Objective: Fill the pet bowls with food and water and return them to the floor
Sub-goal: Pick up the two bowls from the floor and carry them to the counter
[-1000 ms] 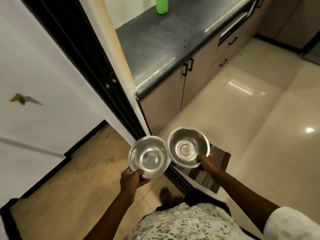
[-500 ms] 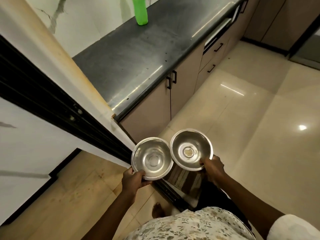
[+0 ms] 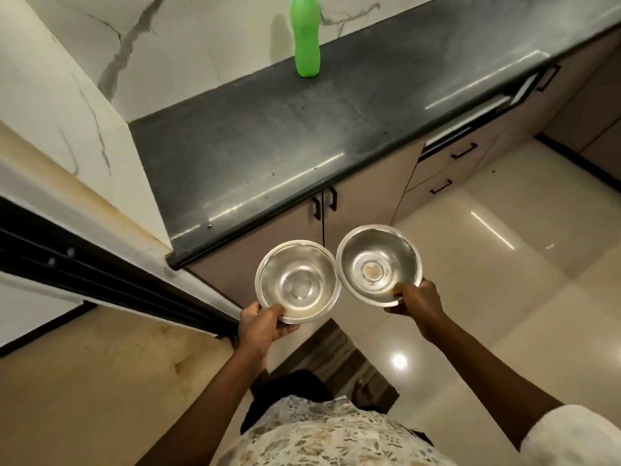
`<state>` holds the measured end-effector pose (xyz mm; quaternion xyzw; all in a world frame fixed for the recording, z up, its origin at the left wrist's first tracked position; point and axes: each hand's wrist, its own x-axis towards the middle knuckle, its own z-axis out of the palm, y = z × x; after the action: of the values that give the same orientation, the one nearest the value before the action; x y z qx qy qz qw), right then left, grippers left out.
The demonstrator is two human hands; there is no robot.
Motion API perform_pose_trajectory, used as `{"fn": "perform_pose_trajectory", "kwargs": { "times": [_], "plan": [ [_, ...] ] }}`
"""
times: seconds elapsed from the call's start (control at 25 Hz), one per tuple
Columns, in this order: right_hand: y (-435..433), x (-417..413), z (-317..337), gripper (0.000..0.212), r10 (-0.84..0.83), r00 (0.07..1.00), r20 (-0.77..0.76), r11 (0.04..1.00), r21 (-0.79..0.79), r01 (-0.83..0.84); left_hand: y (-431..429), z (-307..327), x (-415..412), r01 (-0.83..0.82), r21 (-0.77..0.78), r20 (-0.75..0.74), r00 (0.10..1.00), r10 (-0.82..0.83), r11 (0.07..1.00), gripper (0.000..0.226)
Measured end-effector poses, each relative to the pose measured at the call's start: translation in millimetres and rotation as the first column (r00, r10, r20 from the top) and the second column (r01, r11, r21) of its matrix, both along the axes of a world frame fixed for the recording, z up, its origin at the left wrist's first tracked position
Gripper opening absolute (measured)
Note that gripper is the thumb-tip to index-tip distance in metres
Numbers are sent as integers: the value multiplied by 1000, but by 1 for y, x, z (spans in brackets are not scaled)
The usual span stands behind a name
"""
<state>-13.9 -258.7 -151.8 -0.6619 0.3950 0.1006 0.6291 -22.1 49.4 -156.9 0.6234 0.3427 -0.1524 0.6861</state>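
Observation:
I hold two round steel pet bowls side by side in the air, rims nearly touching, in front of the counter's edge. My left hand (image 3: 263, 322) grips the near rim of the left steel bowl (image 3: 297, 280), which looks bare inside. My right hand (image 3: 418, 299) grips the near rim of the right steel bowl (image 3: 378, 262), which has a small brownish residue at its bottom. A green plastic bottle (image 3: 305, 38) stands upright at the back of the dark counter (image 3: 285, 129), against the marble wall.
Beige cabinet doors (image 3: 292, 227) and drawers with black handles (image 3: 463, 151) run under the counter. A black sliding-door track (image 3: 100, 280) crosses the lower left. A striped floor mat (image 3: 336, 351) lies by my feet. Glossy cream floor tiles (image 3: 504, 280) stretch to the right.
I have stepped through the doorway toward the counter. The view has swung up so that more of the counter and the whole green bottle show. Both bowls stay in my hands.

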Motion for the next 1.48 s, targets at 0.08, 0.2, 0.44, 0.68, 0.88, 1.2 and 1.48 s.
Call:
{"fn": "perform_pose_trajectory", "kwargs": {
  "times": [0.08,0.2,0.44,0.68,0.88,1.2,1.48],
  "plan": [
    [-20,29,5,17,0,1000,17,1000,2,0,-21,10,22,-15,-26,24,1000,15,1000,26],
    [-42,81,8,23,2,999,43,1000,25,-3,-48,19,69,-49,-43,55,997,52,998,26],
    [-72,199,9,28,12,995,100,998,54,-17,-84,20,175,-154,-62,101,982,160,986,29],
    [-84,302,22,32,52,988,146,994,84,-65,-112,40,261,-255,-102,136,954,267,961,19],
    [-92,381,21,29,162,978,132,979,101,-176,-136,45,310,-383,-124,153,904,399,915,23],
    [-119,487,28,32,362,929,78,928,68,-367,-188,42,367,-630,-177,125,747,652,756,21],
    [-120,527,28,20,370,928,41,928,40,-371,-201,41,411,-672,-157,98,719,688,724,34]
  ]
}}
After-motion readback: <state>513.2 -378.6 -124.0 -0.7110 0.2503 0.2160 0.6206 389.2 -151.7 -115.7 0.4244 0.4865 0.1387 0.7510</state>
